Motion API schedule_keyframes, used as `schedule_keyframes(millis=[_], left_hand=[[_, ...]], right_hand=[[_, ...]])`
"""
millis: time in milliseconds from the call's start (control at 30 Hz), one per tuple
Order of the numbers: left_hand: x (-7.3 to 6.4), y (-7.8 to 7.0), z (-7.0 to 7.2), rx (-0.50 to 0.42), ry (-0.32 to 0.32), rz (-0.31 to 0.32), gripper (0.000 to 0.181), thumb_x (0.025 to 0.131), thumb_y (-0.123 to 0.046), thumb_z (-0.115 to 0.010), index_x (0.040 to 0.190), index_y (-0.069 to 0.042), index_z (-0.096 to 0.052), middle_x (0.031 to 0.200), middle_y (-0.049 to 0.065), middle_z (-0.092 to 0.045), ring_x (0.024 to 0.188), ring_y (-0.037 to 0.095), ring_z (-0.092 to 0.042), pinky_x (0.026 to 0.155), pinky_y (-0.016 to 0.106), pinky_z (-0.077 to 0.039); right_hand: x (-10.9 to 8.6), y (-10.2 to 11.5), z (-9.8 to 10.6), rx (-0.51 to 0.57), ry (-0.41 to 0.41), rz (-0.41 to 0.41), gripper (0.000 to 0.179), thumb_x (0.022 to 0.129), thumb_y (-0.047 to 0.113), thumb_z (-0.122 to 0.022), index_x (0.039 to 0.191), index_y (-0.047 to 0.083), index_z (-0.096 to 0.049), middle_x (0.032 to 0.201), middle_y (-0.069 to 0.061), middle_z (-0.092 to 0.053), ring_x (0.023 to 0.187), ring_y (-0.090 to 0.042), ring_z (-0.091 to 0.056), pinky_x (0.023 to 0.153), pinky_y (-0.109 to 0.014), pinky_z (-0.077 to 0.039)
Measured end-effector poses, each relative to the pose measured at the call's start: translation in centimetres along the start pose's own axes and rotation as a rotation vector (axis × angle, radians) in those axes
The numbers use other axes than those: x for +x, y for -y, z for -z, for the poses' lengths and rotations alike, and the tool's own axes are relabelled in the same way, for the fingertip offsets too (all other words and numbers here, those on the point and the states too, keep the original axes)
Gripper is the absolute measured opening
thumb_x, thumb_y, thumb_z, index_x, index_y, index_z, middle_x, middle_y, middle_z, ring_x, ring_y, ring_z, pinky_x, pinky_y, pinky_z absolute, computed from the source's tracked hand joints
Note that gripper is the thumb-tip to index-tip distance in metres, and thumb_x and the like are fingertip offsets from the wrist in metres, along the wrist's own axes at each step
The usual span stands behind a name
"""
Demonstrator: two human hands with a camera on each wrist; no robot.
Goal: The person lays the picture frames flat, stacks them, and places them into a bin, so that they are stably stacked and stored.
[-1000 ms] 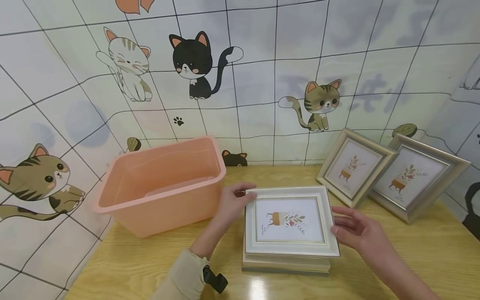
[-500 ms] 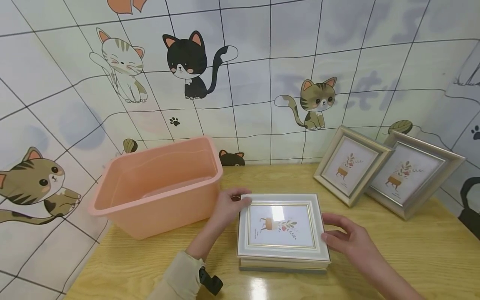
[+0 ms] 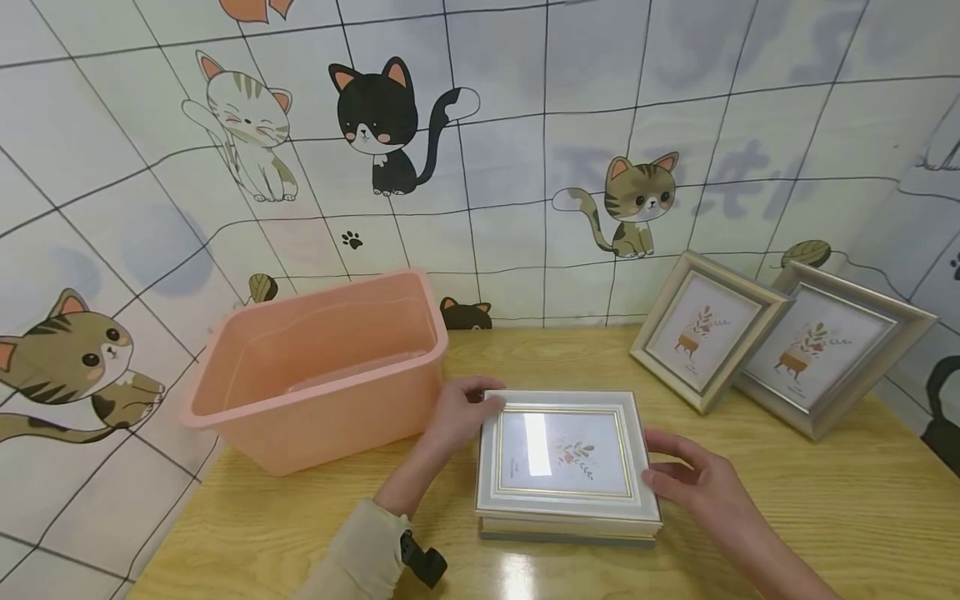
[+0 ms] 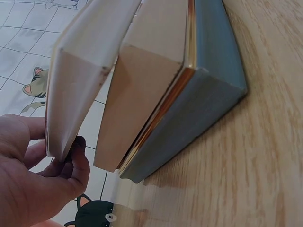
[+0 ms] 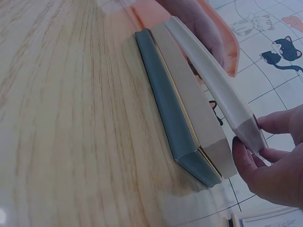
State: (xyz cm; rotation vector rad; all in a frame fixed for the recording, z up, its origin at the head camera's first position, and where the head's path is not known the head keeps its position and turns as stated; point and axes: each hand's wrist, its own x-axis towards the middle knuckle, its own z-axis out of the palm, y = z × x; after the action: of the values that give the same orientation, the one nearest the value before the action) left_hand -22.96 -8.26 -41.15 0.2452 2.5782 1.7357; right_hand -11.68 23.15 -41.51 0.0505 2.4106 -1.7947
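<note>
A white picture frame (image 3: 566,450) with a thin gold inner border lies face up over a stack. My left hand (image 3: 461,408) pinches its far left corner; my right hand (image 3: 697,475) grips its right edge between thumb and fingers. Both wrist views show the white frame tilted, with a gap above the cream frame (image 4: 142,80) on the side the hands hold. Beneath the cream one, a grey-blue frame (image 4: 189,109) rests on the table. Glare covers part of the plant print behind the glass.
Left of the stack stands a pink plastic bin (image 3: 330,417). Two more picture frames, a champagne one (image 3: 652,358) and a silver one (image 3: 825,421), lean upright at the back right of the wooden table (image 3: 247,533). A cat-patterned wall covering (image 3: 510,233) rises behind.
Both hands have lowered the white frame towards the stack, bringing it into line with the frames below. Over the last half second it has barely moved; the glare on its glass has shifted.
</note>
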Motion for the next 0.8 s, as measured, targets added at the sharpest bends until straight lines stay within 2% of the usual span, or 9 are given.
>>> schedule_keyframes(millis=[267,500,800], left_hand=[[-0.07,-0.07,-0.30,0.013,0.011,-0.031,0.017,0.093,-0.013,-0.073,0.108,-0.008,-0.078,0.099,0.003,-0.067,0.090,0.021,-0.055,0.078,0.033,-0.047],[-0.28,0.13,-0.64,0.092,0.003,-0.075,0.016,0.092,-0.011,-0.072,0.107,-0.007,-0.078,0.092,0.001,-0.065,0.083,0.019,-0.053,0.073,0.034,-0.045],[-0.26,0.06,-0.79,0.123,0.008,-0.087,0.015,0.094,-0.009,-0.071,0.107,-0.007,-0.078,0.091,0.000,-0.065,0.083,0.018,-0.053,0.071,0.032,-0.044]], right_hand=[[0.26,-0.48,0.11,-0.048,-0.013,0.025,0.061,0.097,0.014,-0.071,0.150,-0.004,-0.046,0.143,-0.020,-0.056,0.106,-0.006,-0.063,0.082,-0.026,-0.052],[0.56,-0.56,0.00,-0.069,-0.042,0.015,0.058,0.096,0.009,-0.070,0.148,-0.005,-0.048,0.137,-0.021,-0.059,0.104,-0.006,-0.061,0.080,-0.024,-0.053],[0.59,-0.77,0.15,-0.073,-0.023,0.027,0.059,0.096,0.009,-0.070,0.149,-0.005,-0.047,0.142,-0.023,-0.056,0.105,-0.010,-0.061,0.079,-0.025,-0.053]])
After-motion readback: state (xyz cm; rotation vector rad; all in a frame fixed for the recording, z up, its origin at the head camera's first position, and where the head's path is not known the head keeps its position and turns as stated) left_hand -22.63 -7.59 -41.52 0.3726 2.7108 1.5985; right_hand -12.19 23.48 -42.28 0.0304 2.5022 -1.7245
